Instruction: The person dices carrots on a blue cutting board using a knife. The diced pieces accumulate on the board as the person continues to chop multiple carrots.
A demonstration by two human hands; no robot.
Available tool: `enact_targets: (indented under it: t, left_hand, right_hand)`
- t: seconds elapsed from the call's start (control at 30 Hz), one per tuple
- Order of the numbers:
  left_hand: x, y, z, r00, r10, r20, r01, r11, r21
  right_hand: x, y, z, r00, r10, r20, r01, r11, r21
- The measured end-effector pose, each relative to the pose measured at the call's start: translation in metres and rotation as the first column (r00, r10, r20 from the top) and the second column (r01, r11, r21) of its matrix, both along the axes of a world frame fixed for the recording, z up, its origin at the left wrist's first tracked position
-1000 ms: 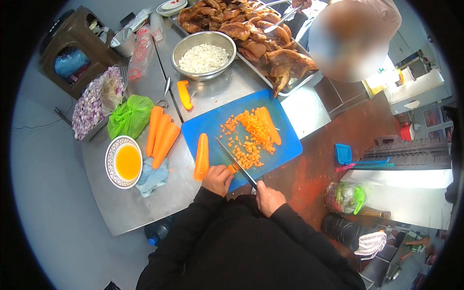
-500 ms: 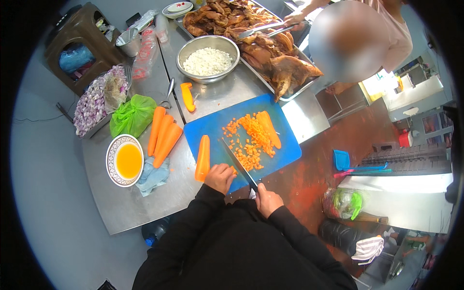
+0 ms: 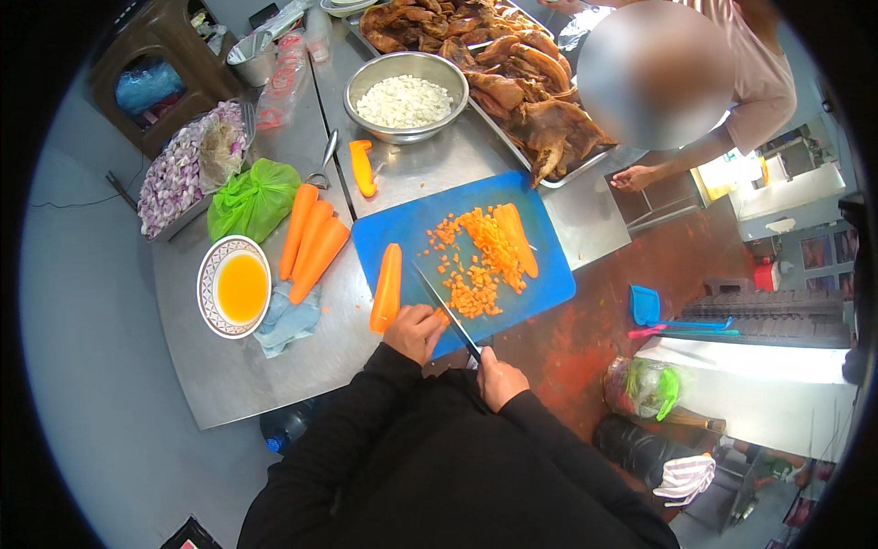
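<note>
My right hand (image 3: 500, 377) grips the black handle of a kitchen knife (image 3: 444, 306), its blade slanting up and left over a blue cutting board (image 3: 551, 265). Beside the blade, my left hand (image 3: 414, 332) is closed with bent fingers on a small carrot piece (image 3: 444, 317), mostly hidden by the fingers. A peeled carrot (image 3: 387, 285) lies along the board's left edge, just above that hand. Diced carrot (image 3: 489, 245) is spread across the middle of the board, with a longer cut carrot piece (image 3: 519, 240) at its right.
Left of the board are whole carrots (image 3: 317, 249), a blue cloth (image 3: 288, 322), a bowl of orange liquid (image 3: 208, 284), a green bag (image 3: 251, 203) and chopped onion (image 3: 178, 174). Beyond are an orange-handled peeler (image 3: 363, 169), a steel bowl (image 3: 402, 135), a meat tray (image 3: 572, 176) and a co-worker (image 3: 764, 87).
The co-worker's hand and tongs have left the meat; one hand now hangs beside the tray's right end. The whole view has shifted slightly. My hands and the knife keep nearly the same pose.
</note>
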State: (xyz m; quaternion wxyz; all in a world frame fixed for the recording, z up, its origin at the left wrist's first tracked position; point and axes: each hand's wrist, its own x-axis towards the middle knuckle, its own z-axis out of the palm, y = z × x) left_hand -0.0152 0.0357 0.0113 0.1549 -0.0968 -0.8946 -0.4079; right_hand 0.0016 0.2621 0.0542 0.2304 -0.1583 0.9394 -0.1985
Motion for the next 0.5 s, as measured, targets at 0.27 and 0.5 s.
enact_targets:
  t: [0.27,0.5]
  left_hand:
    - [0.003,0.002,0.004,0.999,0.018,-0.029,-0.018,1.000,-0.002]
    - [0.006,0.004,-0.003,0.999,0.049,-0.012,-0.049,0.999,0.005]
  right_hand:
    - [-0.001,0.016,0.025,0.995,0.032,-0.098,-0.034,0.999,-0.020]
    - [-0.001,0.010,-0.006,0.999,0.023,0.032,-0.022,0.999,-0.027]
